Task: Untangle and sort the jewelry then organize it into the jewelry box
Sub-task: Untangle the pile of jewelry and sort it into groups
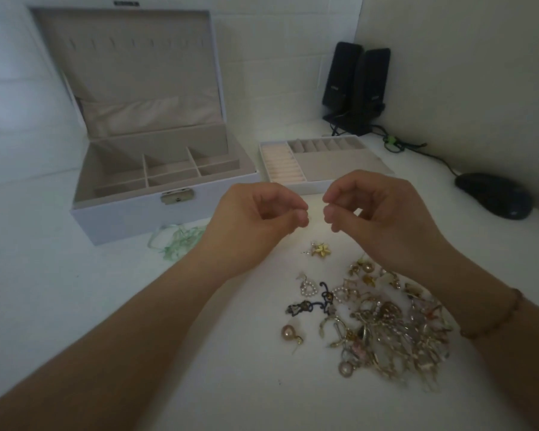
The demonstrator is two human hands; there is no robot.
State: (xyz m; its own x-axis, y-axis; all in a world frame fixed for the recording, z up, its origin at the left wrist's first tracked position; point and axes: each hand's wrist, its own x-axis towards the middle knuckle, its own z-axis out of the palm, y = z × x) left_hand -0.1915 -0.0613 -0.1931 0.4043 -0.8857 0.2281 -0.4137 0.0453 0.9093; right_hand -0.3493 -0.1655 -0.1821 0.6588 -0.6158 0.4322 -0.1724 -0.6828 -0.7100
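A tangled pile of gold, pearl and pink jewelry lies on the white table at the lower right. A small yellow flower piece sits apart above it, and a pearl drop lies to the pile's left. My left hand and my right hand hover side by side above the flower piece, fingertips pinched and nearly meeting. Whatever they pinch is too small to make out. The white jewelry box stands open at the left with empty compartments. Its removable tray lies beside it.
A tangle of green ribbon lies in front of the box. Two black speakers stand in the back corner with cables trailing right. A black mouse rests near the right wall.
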